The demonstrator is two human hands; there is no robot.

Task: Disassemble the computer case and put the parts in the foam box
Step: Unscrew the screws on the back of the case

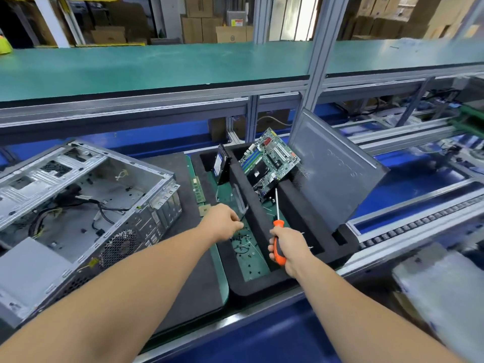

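Nearest to me are my two bare forearms, reaching out over the foam box (237,280); my right hand (289,251) is wrapped around the orange and black handle of a screwdriver (278,233), shaft pointing away from me over the box's middle wall; my left hand (222,222) hovers over the box's left compartment with fingers bent downward, and I cannot tell whether it pinches a screw or holds nothing.

The box is black foam, soft and thick-walled, with rounded corners and a green floor; small dark screws (242,238) and thin wire ties lie scattered on that floor, and I judge them light, slippery and easily lost, best pinched at the fingertips. A hard drive (222,165) stands on edge at the far end of the same compartment; dense and rigid, I would take it by its sides. In the compartment to the right a motherboard (269,159) leans tilted, green, flat and crowded with slots; I judge it fragile and would hold it by its bare edges only. A grey metal side panel (332,174) stands tilted against the box's right side; thin, stiff sheet, probably sharp along the rims.

The computer case (86,203) lies on its side to the left of the box, well apart from my hands; bare pressed steel, perforated at the near end, loose black cables inside; heavy and awkward, I judge, best gripped by the frame rails. A memory stick (199,191) lies between the case and the box.
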